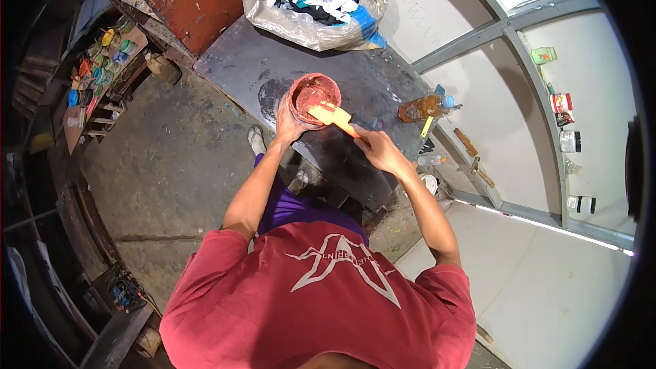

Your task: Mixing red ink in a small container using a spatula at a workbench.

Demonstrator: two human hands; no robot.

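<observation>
A round tub [296, 104] smeared with reddish-pink paint is at the near left edge of a dark table. My left hand [288, 124] wraps round its left side, fingers partly hidden by the wall. In my right hand [378, 147] is the handle of an orange-yellow spatula [333, 115]. Its broad blade lies over the tub's right rim, with reddish paint on the tip. Inside the tub, the same thick paint coats the walls and bottom.
On the dark table [239, 61] stand a sack [256, 0] of black and white cloth scraps and a bottle [418, 108] of amber liquid. Small jars [569, 141] line a wall ledge at right. A shelf [72, 133] of paint containers stands at far left.
</observation>
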